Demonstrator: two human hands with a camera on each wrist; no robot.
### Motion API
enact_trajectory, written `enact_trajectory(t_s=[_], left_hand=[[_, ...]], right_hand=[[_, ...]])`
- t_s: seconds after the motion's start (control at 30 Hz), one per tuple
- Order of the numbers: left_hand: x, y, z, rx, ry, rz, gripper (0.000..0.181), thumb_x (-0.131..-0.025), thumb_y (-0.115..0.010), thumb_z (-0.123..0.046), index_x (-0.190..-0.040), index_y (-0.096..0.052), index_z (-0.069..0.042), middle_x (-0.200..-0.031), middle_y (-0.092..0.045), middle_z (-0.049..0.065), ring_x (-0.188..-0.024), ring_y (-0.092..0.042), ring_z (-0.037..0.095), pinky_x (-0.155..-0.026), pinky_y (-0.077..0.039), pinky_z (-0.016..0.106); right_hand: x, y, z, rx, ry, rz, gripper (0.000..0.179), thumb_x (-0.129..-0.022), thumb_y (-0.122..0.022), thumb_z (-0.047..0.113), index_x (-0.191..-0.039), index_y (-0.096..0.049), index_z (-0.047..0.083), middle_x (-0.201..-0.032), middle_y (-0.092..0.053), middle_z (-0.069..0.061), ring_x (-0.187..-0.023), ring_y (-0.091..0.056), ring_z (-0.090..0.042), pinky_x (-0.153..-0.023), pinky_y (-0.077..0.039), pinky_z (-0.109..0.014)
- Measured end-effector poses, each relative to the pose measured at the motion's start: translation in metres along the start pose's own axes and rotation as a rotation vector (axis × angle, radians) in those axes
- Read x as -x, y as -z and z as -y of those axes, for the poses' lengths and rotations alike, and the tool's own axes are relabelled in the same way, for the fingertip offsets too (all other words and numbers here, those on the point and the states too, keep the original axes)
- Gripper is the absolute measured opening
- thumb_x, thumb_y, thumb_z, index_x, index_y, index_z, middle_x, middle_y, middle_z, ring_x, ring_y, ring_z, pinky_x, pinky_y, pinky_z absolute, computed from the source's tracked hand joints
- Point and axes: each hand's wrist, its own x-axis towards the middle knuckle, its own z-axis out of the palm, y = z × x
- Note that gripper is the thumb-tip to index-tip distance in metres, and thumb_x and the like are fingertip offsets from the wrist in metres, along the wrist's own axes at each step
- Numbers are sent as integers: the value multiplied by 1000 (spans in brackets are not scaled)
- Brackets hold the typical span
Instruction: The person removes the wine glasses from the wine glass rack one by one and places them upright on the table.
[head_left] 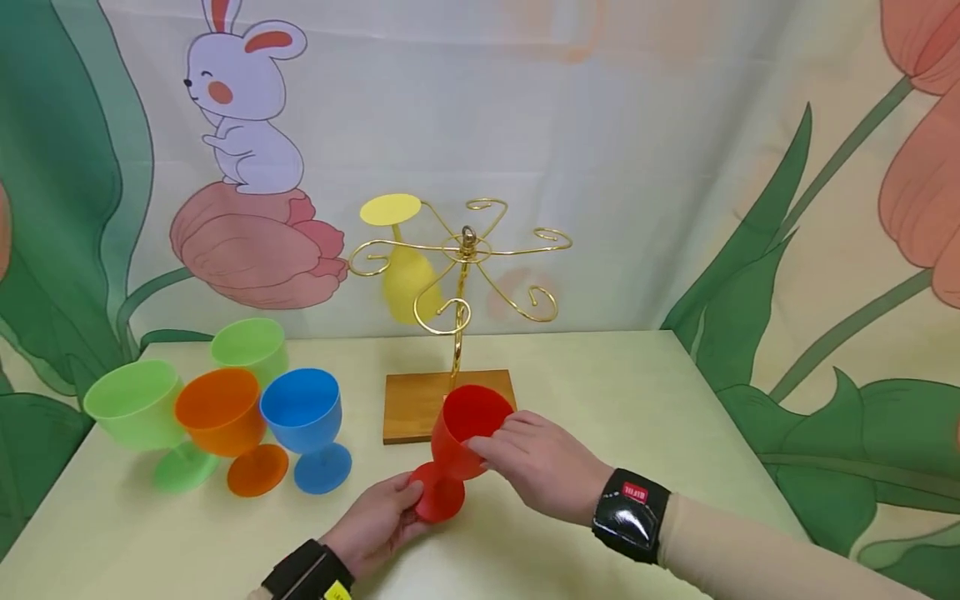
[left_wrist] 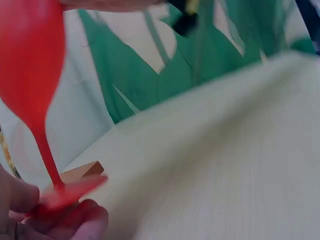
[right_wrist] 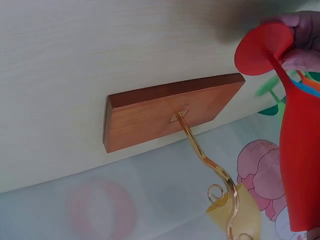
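Both hands hold a red plastic goblet (head_left: 450, 446) above the table, in front of the rack. Thumb and fingers of the left hand (head_left: 382, 517) pinch its round foot, as the left wrist view also shows at the foot (left_wrist: 70, 192). At the bowl's rim, the right hand (head_left: 543, 458) grips with the thumb on the near side. The goblet is tilted slightly, mouth up. Behind it stands a gold wire rack (head_left: 459, 333) with curled arms on a wooden base (head_left: 416, 408). A yellow goblet (head_left: 408, 279) hangs upside down by its foot from one arm.
On the table's left side stand two green goblets (head_left: 138, 404), an orange goblet (head_left: 221, 408) and a blue goblet (head_left: 302, 408), all upright and close together. A printed cloth (head_left: 600, 167) with a rabbit and flowers hangs behind the table (head_left: 637, 400).
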Motion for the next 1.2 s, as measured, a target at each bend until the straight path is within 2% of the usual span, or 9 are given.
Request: enact_trajectory(t_s=[0.07, 0.17, 0.37, 0.47, 0.57, 0.67, 0.77, 0.97, 1.2], left_hand=[[-2, -5, 0, -217, -67, -40, 54, -102, -44, -26, -147, -31, 1, -135, -54, 20, -106, -59, 27, -97, -51, 45], [-2, -16, -4, -585, -164, -76, 62, -99, -45, -39, -148, -30, -5, -143, -48, 17, -120, -51, 29, -101, -44, 53], [7, -38, -6, -1364, -391, -73, 70, -96, -44, -52, -152, -27, -14, -155, -31, 8, -139, -25, 28, -111, -32, 55], [12, -40, -3, -1598, -471, -86, 74, -94, -43, -56, -153, -22, -17, -159, -20, 8, -142, -10, 34, -113, -22, 61], [16, -37, 0, -1698, -520, -140, 79, -92, -42, -61, -154, -19, -18, -161, -10, 9, -142, 0, 38, -112, -14, 68], [18, -33, 3, -1733, -541, -206, 84, -89, -42, -66, -154, -16, -19, -161, -2, 10, -141, 6, 39, -110, -9, 71], [21, -30, 3, -1732, -512, -244, 88, -88, -42, -68, -155, -14, -19, -161, 3, 9, -141, 9, 39, -110, -6, 72], [27, -22, 4, -1701, -444, -274, 88, -87, -42, -69, -155, -15, -19, -161, 0, 11, -140, 7, 41, -109, -4, 74], [34, -11, 8, -1708, -407, -326, 88, -87, -42, -70, -154, -16, -19, -161, -2, 11, -141, 7, 41, -109, -4, 73]], right_hand=[[5, 5, -4, 5, -59, 11, 39, -84, -71, 14, -121, -58, 17, -96, -72, 9, -94, -58, -5, -91, -52, -29], [20, 13, -17, 19, -147, 6, 40, -82, -72, 12, -120, -59, 16, -98, -72, 7, -94, -59, -7, -89, -53, -31], [52, 27, -50, 51, -343, -35, 35, -83, -71, 10, -117, -61, 13, -97, -72, 2, -90, -59, -12, -84, -55, -35], [59, 31, -68, 56, -413, -57, 34, -85, -69, 9, -117, -60, 10, -96, -72, -2, -88, -59, -17, -82, -55, -40], [65, 34, -88, 59, -492, -70, 32, -86, -67, 8, -117, -59, 7, -95, -71, -5, -85, -59, -21, -79, -55, -44], [73, 35, -110, 60, -576, -69, 29, -88, -65, 7, -116, -58, 5, -94, -71, -8, -82, -59, -24, -77, -56, -47], [84, 37, -130, 80, -635, -61, 27, -90, -62, 7, -116, -58, 2, -92, -71, -12, -77, -60, -28, -73, -56, -51], [108, 44, -167, 100, -726, -35, 31, -92, -59, 7, -121, -54, -3, -91, -70, -21, -68, -60, -33, -69, -54, -57], [118, 42, -191, 106, -783, 26, 34, -92, -57, 7, -123, -51, -5, -95, -69, -26, -70, -59, -39, -70, -53, -61]])
